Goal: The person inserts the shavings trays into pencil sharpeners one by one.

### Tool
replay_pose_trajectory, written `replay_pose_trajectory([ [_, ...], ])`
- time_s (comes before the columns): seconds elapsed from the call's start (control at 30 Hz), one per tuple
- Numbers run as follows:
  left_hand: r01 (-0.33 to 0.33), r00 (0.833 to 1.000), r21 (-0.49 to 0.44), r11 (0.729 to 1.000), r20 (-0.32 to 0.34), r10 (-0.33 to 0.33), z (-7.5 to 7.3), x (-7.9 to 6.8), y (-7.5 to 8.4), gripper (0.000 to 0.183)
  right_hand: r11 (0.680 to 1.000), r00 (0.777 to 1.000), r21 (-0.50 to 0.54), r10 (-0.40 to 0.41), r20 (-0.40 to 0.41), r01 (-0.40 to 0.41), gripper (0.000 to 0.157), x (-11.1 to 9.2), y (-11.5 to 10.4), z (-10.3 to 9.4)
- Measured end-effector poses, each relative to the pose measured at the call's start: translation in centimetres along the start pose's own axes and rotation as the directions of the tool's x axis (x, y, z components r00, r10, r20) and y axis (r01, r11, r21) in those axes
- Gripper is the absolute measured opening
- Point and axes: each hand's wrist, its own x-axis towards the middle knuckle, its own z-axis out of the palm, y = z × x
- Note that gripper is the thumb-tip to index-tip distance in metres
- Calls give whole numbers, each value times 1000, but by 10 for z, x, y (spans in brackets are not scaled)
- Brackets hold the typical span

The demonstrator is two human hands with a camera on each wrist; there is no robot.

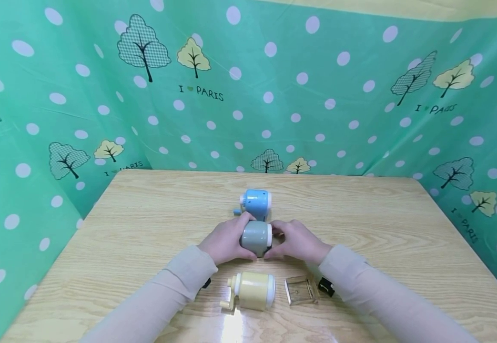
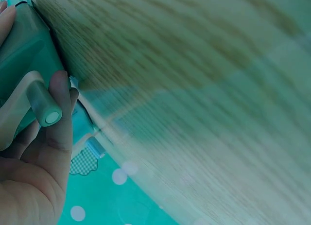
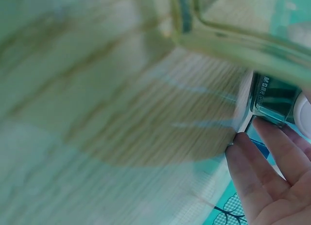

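A grey-green crank pencil sharpener (image 1: 254, 237) is in the middle of the table, gripped by my left hand (image 1: 229, 240) around its left side. In the left wrist view, its crank handle (image 2: 44, 106) lies beside my left fingers. My right hand (image 1: 298, 242) is at the sharpener's white-rimmed end, thumb and fingers pinching the low dark drawer (image 3: 274, 99), which shows white lettering in the right wrist view. Just behind stands a blue pencil sharpener (image 1: 257, 202). Nearer the front lies a cream-yellow pencil sharpener (image 1: 254, 290), with a see-through drawer (image 1: 300, 289) to its right.
The wooden table (image 1: 385, 228) ends at a green polka-dot cloth (image 1: 295, 95) hung behind and at the sides. Black wrist gear (image 1: 326, 287) shows below the right sleeve, close to the loose drawer.
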Motion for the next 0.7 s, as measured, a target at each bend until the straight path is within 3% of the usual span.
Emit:
replay_pose_trajectory([
  [0.7,0,1000,-4,1000,2,0,0,0,0,76,999,1000,-33,5,14,-5,60,4,-5,2],
])
